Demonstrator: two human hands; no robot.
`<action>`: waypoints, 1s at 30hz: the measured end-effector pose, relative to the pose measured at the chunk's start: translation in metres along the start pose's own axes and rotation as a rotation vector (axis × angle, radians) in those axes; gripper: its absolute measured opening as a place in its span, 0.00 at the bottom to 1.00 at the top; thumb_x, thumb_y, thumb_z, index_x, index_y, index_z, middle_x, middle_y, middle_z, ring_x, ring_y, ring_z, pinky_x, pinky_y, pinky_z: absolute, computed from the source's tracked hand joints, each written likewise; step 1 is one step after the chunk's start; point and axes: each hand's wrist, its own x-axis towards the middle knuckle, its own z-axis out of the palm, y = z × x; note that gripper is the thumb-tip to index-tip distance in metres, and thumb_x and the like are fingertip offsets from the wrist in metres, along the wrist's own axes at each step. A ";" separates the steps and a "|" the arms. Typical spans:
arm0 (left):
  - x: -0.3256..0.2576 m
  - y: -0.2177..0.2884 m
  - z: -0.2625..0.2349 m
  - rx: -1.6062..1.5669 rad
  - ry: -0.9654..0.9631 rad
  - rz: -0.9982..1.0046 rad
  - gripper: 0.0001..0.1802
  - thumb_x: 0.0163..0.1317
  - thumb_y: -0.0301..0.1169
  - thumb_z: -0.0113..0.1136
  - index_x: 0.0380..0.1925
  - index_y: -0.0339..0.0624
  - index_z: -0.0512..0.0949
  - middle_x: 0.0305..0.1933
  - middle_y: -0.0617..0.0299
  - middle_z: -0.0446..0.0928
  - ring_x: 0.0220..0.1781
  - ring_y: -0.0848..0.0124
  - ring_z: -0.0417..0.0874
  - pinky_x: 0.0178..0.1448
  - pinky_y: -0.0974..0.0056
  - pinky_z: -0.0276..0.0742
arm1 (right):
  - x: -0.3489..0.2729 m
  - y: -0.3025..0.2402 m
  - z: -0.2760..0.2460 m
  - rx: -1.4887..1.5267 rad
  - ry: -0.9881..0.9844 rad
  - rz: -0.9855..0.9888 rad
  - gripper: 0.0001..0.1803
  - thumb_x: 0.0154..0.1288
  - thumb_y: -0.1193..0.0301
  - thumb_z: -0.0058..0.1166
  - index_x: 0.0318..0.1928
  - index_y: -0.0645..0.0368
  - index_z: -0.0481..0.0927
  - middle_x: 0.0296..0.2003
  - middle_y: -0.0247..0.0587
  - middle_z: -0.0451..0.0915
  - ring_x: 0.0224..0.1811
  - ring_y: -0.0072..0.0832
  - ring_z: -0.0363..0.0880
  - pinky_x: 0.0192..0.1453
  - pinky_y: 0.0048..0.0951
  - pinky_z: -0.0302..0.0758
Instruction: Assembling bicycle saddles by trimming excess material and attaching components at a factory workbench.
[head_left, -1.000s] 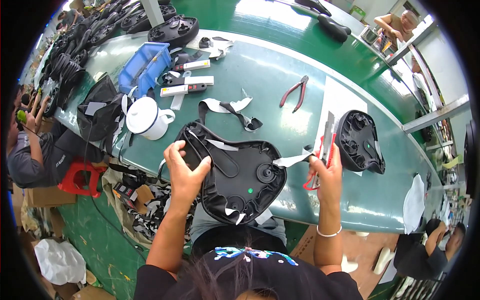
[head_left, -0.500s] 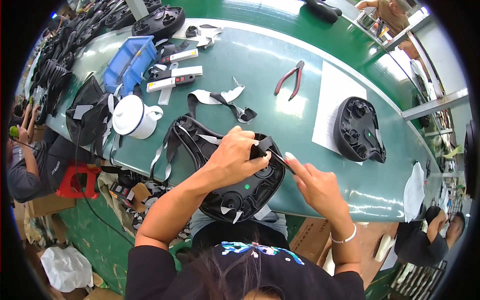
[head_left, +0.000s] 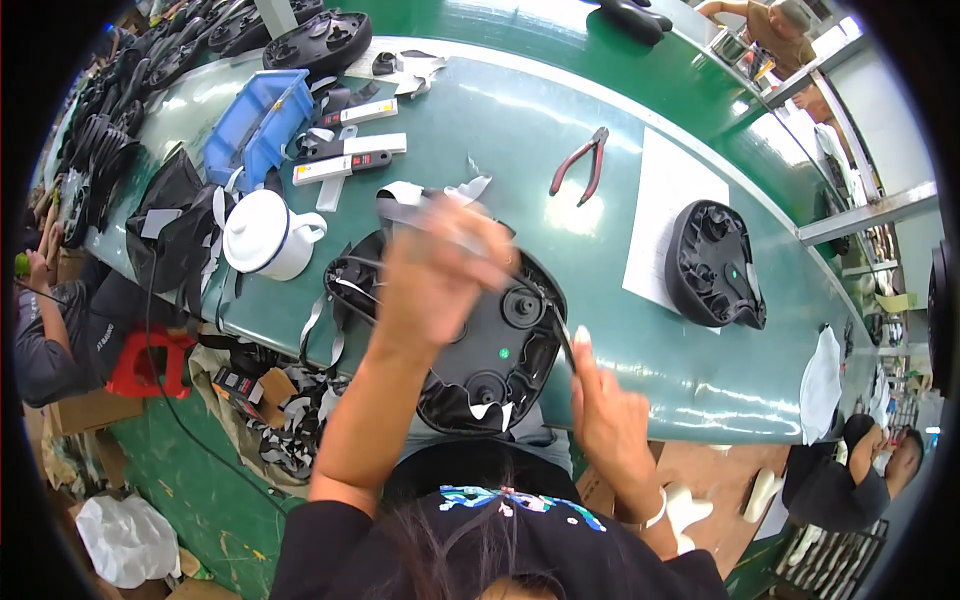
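A black molded seat pad (head_left: 465,365), underside up, lies on the table's near edge and over my lap. Its rim carries a loose, wavy edge of black and white material. My left hand (head_left: 440,275) is above the pad's far left part, smeared by motion. A blurred dark strip (head_left: 405,212) runs across its closed fingers and sticks out to the left. My right hand (head_left: 608,415) is closed round a thin knife (head_left: 563,332) at the pad's right rim, the blade pointing away from me. The knife's handle is mostly hidden in the fingers.
Red-handled pliers (head_left: 580,167) lie beyond the pad. A second seat pad (head_left: 712,262) rests partly on white paper (head_left: 655,215) at right. At left stand a white enamel mug (head_left: 290,245) and a blue bin (head_left: 225,135); scraps (head_left: 300,415) fill a bag below. Other people work nearby.
My left hand has swung left and away from the right rim, with the dark strip trailing. My right hand has dropped slightly nearer, and the pad has turned a little.
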 end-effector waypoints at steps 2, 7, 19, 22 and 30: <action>0.007 0.015 -0.037 -0.489 -0.080 0.029 0.23 0.68 0.36 0.49 0.13 0.47 0.59 0.16 0.69 0.60 0.23 0.77 0.66 0.24 0.75 0.59 | -0.015 -0.004 0.000 0.073 0.023 0.028 0.29 0.61 0.74 0.50 0.64 0.56 0.64 0.22 0.48 0.73 0.17 0.45 0.74 0.20 0.44 0.68; -0.010 0.013 -0.001 1.084 -0.249 0.173 0.08 0.58 0.28 0.58 0.37 0.38 0.73 0.29 0.60 0.75 0.28 0.67 0.76 0.30 0.65 0.71 | 0.004 0.010 -0.012 0.184 0.084 0.001 0.29 0.61 0.73 0.52 0.64 0.50 0.65 0.23 0.43 0.74 0.16 0.44 0.72 0.19 0.41 0.67; 0.013 -0.004 -0.029 1.040 -0.051 0.352 0.08 0.44 0.26 0.70 0.19 0.39 0.78 0.20 0.61 0.77 0.23 0.69 0.75 0.28 0.65 0.69 | 0.004 -0.007 -0.004 -0.081 -0.076 0.032 0.29 0.63 0.73 0.49 0.66 0.56 0.61 0.22 0.47 0.76 0.19 0.46 0.75 0.21 0.44 0.66; 0.010 -0.001 -0.023 1.143 -0.145 0.312 0.09 0.51 0.30 0.69 0.22 0.38 0.79 0.30 0.61 0.81 0.31 0.74 0.77 0.36 0.68 0.70 | 0.006 -0.020 -0.008 -0.001 -0.094 0.103 0.29 0.64 0.72 0.48 0.66 0.59 0.60 0.20 0.49 0.75 0.18 0.47 0.74 0.21 0.45 0.65; 0.018 0.011 -0.027 0.370 0.195 0.331 0.28 0.72 0.49 0.40 0.28 0.38 0.80 0.43 0.50 0.80 0.40 0.70 0.77 0.50 0.64 0.67 | -0.012 -0.018 -0.008 -0.006 -0.119 0.056 0.27 0.64 0.69 0.47 0.64 0.56 0.62 0.18 0.47 0.76 0.16 0.47 0.74 0.20 0.50 0.65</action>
